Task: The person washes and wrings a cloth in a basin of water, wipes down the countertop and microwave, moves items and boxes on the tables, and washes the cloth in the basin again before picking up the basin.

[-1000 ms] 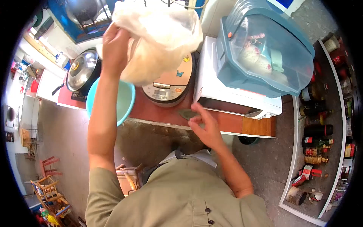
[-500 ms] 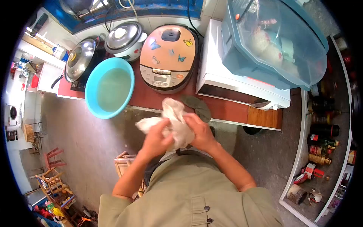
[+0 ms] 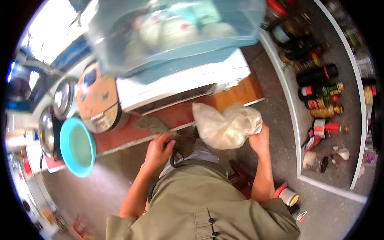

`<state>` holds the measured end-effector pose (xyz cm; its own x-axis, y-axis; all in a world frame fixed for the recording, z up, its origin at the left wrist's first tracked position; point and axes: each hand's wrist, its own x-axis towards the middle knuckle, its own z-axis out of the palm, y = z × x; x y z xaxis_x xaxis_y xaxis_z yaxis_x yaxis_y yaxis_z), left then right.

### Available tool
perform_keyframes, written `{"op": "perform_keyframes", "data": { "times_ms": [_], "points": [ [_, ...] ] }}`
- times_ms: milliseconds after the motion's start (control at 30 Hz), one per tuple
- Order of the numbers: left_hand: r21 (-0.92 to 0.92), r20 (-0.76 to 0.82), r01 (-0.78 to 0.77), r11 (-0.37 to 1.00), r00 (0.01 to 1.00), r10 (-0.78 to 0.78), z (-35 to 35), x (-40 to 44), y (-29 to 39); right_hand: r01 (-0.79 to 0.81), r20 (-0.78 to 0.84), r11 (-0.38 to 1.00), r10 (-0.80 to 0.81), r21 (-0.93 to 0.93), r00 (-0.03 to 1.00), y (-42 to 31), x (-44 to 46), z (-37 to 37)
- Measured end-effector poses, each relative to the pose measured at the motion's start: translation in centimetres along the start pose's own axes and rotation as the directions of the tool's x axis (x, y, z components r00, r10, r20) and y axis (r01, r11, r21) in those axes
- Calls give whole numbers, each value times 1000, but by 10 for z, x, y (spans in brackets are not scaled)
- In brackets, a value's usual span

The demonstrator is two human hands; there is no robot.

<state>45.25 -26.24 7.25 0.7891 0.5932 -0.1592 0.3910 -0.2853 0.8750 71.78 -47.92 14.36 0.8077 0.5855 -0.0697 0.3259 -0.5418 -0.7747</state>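
A damp-looking white cloth (image 3: 228, 126) hangs bunched in front of the counter edge, with my right hand (image 3: 261, 140) closed on its right end. My left hand (image 3: 160, 150) is apart from the cloth, its fingers loosely curled and somewhat blurred, and nothing shows in it. Just beyond that hand a grey-green cloth (image 3: 152, 125) lies on the red counter (image 3: 120, 138). At the counter's left stands a turquoise basin (image 3: 65, 146) holding cloudy water.
A rice cooker (image 3: 96, 96) sits between the basin and a white microwave (image 3: 180, 91). On the microwave rests a large translucent blue bin (image 3: 114, 60) of dishes. To the right, a white-edged shelf (image 3: 294, 132) holds several bottles (image 3: 318, 76) and a jar (image 3: 314, 162).
My left hand has let go of the white cloth. My right hand has carried it to the right, where it hangs more spread out. The view has turned to the right.
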Motion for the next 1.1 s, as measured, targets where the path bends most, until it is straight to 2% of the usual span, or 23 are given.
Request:
{"op": "perform_keyframes", "data": {
  "times_ms": [67,133,167,200,267,333,367,433,500,567,600,667,700,733,800,833,900,967,1000,1067,1100],
  "points": [
    [103,63,-9,995,998,3,15,5,-20,-4,-119,997,-5,-75,993,14,22,-27],
    [54,17,126,991,992,-127,30,8,-38,48,-204,970,-99,-239,974,25,50,-42],
    [72,30,110,991,993,-113,35,8,-49,60,-262,967,-127,-248,957,34,67,-44],
    [144,-20,115,983,993,-113,40,9,-60,74,-313,963,-157,-260,937,44,85,-44],
    [219,-72,119,968,992,-106,47,11,-63,83,-343,971,-158,-223,926,50,125,-44],
    [138,-154,236,962,965,-214,51,13,-58,265,-392,938,-335,-225,857,78,176,-34],
    [129,-146,271,954,957,-252,52,12,-55,278,-356,944,-325,-177,876,91,203,-28],
    [149,-196,301,942,943,-270,57,7,-51,342,-314,919,-389,-195,866,94,252,-19],
    [158,-262,357,921,914,-310,61,-2,-45,437,-466,888,-450,-143,762,106,312,3],
    [134,-316,390,911,888,-334,69,-9,-35,459,-485,880,-456,-122,746,90,356,13],
    [117,-346,442,889,858,-381,74,-15,-35,476,-415,866,-493,-154,764,94,388,18],
    [113,-388,407,907,858,-337,80,-21,-40,617,-420,765,-629,-185,654,97,443,30],
    [81,-401,444,893,834,-378,81,-22,-32,441,-325,875,-484,-201,812,56,432,19],
    [47,-408,476,878,812,-418,84,-24,-23,446,-335,862,-505,-241,795,58,458,22],
    [26,-445,495,868,784,-433,93,-28,-28,485,-105,862,-502,-150,859,49,495,14],
    [28,-452,476,879,790,-414,94,-26,-31,549,-43,836,-548,3,835,60,516,26],
    [40,-458,517,855,770,-444,94,-23,-29,584,25,795,-595,163,803,96,571,37],
    [67,-452,543,837,765,-459,88,-14,-34,591,150,804,-592,55,792,110,594,40],
    [103,-483,507,855,778,-403,85,-8,-40,595,191,803,-587,19,787,111,594,41],
    [142,-498,467,873,796,-345,80,1,-50,702,59,706,-700,-98,712,91,539,21],
    [282,-532,458,843,806,-260,74,9,-56,728,-14,657,-744,-197,668,75,501,9]
  ]
}}
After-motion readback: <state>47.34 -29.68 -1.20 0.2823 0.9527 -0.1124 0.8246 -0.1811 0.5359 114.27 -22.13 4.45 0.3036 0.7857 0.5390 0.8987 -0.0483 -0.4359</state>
